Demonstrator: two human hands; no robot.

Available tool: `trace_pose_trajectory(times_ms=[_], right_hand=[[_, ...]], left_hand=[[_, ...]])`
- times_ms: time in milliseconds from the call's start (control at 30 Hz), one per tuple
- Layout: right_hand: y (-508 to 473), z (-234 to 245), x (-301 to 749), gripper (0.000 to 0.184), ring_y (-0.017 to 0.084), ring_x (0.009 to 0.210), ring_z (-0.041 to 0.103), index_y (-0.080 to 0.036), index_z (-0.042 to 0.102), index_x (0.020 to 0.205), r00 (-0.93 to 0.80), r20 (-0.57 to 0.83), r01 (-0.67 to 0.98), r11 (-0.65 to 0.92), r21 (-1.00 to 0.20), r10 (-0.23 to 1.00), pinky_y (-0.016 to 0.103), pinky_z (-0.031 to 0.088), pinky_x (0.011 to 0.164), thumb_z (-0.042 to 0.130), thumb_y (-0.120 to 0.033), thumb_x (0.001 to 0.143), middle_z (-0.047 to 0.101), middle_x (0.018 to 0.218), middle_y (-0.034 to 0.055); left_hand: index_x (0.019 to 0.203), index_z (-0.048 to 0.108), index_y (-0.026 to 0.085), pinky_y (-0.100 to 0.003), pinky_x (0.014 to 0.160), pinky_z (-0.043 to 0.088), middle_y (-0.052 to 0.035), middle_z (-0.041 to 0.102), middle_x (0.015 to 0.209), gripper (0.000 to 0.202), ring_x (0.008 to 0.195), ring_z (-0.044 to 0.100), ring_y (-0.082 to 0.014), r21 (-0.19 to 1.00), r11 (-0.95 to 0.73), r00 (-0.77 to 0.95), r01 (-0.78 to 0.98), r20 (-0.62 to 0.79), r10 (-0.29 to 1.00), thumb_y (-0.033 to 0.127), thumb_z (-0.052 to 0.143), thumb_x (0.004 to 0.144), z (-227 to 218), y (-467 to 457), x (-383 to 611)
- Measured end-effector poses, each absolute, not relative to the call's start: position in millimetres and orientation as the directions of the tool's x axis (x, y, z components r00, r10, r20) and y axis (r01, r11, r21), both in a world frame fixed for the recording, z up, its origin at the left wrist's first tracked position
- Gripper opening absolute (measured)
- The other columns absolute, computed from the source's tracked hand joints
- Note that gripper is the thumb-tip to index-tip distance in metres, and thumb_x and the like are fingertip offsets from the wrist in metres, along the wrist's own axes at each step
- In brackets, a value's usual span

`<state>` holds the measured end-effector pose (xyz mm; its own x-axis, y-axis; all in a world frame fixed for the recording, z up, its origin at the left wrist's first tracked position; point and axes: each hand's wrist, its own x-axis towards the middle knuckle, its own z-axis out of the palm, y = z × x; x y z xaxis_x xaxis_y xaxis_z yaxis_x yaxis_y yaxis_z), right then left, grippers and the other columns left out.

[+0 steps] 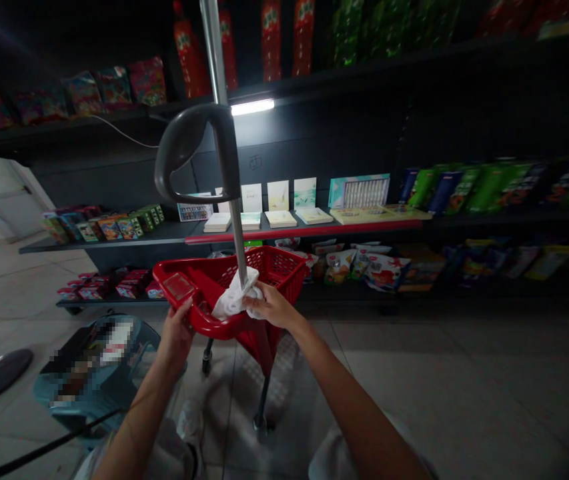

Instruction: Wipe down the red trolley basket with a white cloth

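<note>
A small red plastic shopping cart point(288, 270) on wheeled legs stands in front of me. My left hand point(180, 321) is closed on the left edge of its rim, beside a small panel. A white cloth point(237, 295) is bunched in my right hand point(267, 303), whose fingers press it around the lower end of a metal pole point(238, 233). The pole rises steeply from the cart and carries a dark grey loop handle point(164, 167) higher up. The cloth hides where the pole meets the cart.
Dark shelves hold books point(278, 200), snack bags point(387, 270), green and blue packs point(484, 190) and red bottles point(271, 40). On the floor at left are a teal bin point(139, 333), a black cord point(64, 440) and a round stand base point(1, 377).
</note>
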<state>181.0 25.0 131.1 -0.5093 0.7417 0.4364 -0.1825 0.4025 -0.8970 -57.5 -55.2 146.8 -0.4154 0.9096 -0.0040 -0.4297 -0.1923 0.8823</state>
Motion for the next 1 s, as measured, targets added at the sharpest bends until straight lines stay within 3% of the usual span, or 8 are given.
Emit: trace_pose_trajectory(times_ms=[100, 200, 333, 467, 667, 867, 1000], right_hand=[[21, 130, 178, 0.050, 0.017, 0.087, 0.066, -0.018, 0.068, 0.111, -0.489, 0.443, -0.154, 0.426, -0.892, 0.751, 0.031, 0.053, 0.083, 0.076, -0.059, 0.083, 0.072, 0.101, 0.0046], [11, 136, 175, 0.049, 0.018, 0.089, 0.067, -0.018, 0.067, 0.114, -0.458, 0.477, -0.103, 0.489, -0.866, 0.750, 0.030, 0.053, 0.083, 0.072, -0.058, 0.086, 0.072, 0.103, 0.0050], [0, 156, 169, 0.043, 0.019, 0.088, 0.068, -0.018, 0.066, 0.113, -0.348, 0.565, -0.004, 0.602, -0.799, 0.748, 0.029, 0.052, 0.080, 0.065, -0.056, 0.092, 0.072, 0.098, 0.0049], [7, 199, 155, 0.039, 0.019, 0.082, 0.068, -0.018, 0.063, 0.112, -0.245, 0.685, -0.047, 0.697, -0.715, 0.686, 0.030, 0.054, 0.077, 0.060, -0.054, 0.097, 0.071, 0.093, 0.0044], [26, 257, 127, 0.033, 0.019, 0.102, 0.066, -0.020, 0.057, 0.119, -0.049, 0.825, -0.090, 0.820, -0.565, 0.563, 0.033, 0.056, 0.090, 0.050, -0.048, 0.103, 0.070, 0.109, 0.0072], [19, 204, 107, 0.033, 0.018, 0.086, 0.068, -0.021, 0.061, 0.113, -0.054, 0.768, -0.119, 0.759, -0.640, 0.638, 0.028, 0.056, 0.078, 0.056, -0.050, 0.099, 0.073, 0.096, 0.0044], [16, 164, 101, 0.036, 0.019, 0.082, 0.070, -0.019, 0.063, 0.112, -0.133, 0.718, -0.086, 0.713, -0.695, 0.684, 0.027, 0.054, 0.074, 0.057, -0.051, 0.096, 0.073, 0.091, 0.0043]], left_hand=[[0.118, 0.069, 0.015, -0.032, 0.078, 0.064, -0.0095, 0.078, 0.106, 0.031, 0.088, 0.077, -0.0211, 0.811, -0.168, -0.404, -0.561, -0.091, 0.910, 0.022, 0.067, 0.087, 149, -68, -31], [0.118, 0.066, 0.015, -0.030, 0.077, 0.064, -0.0106, 0.078, 0.108, 0.037, 0.092, 0.077, -0.0226, 0.802, -0.186, -0.428, -0.568, -0.095, 0.899, 0.014, 0.070, 0.081, 153, -77, -12], [0.109, 0.064, 0.013, -0.026, 0.066, 0.062, -0.0085, 0.078, 0.091, 0.031, 0.075, 0.077, -0.0201, 0.813, -0.208, -0.463, -0.543, -0.083, 0.882, 0.009, 0.067, 0.078, 150, -75, -4], [0.099, 0.064, 0.013, -0.021, 0.058, 0.059, -0.0036, 0.075, 0.078, 0.022, 0.062, 0.073, -0.0149, 0.817, -0.207, -0.490, -0.539, -0.104, 0.866, 0.010, 0.064, 0.078, 148, -64, -11], [0.088, 0.064, 0.012, -0.021, 0.058, 0.059, -0.0022, 0.072, 0.074, 0.012, 0.058, 0.069, -0.0127, 0.818, -0.139, -0.428, -0.558, -0.140, 0.893, 0.012, 0.066, 0.076, 155, -51, -28], [0.077, 0.065, 0.014, -0.023, 0.068, 0.061, 0.0008, 0.064, 0.059, 0.004, 0.055, 0.064, -0.0114, 0.787, -0.185, -0.424, -0.589, -0.106, 0.900, 0.013, 0.061, 0.077, 154, -33, -36], [0.093, 0.073, 0.015, -0.028, 0.077, 0.063, -0.0038, 0.077, 0.078, 0.018, 0.077, 0.076, -0.0194, 0.733, -0.266, -0.408, -0.626, -0.017, 0.913, 0.015, 0.065, 0.077, 152, -22, -43]])
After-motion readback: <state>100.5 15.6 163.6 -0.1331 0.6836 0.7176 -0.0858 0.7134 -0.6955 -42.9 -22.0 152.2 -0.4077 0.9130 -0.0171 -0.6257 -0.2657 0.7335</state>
